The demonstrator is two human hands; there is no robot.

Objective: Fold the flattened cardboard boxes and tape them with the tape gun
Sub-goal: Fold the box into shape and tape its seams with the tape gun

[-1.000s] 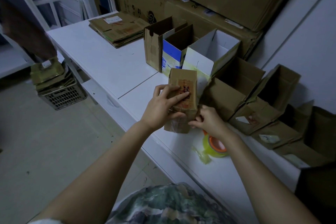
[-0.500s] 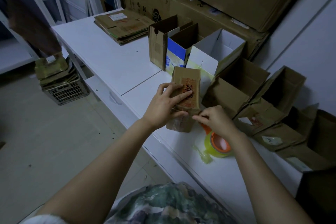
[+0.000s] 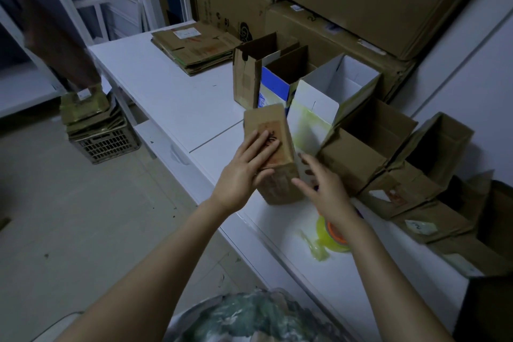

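Brown cardboard box with a red-printed label (image 3: 270, 147) stands near the front edge of the white table (image 3: 166, 97). My left hand (image 3: 244, 172) presses flat on its top, fingers straight. My right hand (image 3: 324, 189) hovers, fingers spread, holding nothing, just beside its right side, over the yellow tape roll (image 3: 330, 234).

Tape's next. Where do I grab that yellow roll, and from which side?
From above, with the right hand: pinch the yellow tape roll across its outer rim. It seems to lie flat on the table, orange core up, so the rim is free. Avoid the loose tail trailing toward the near edge.
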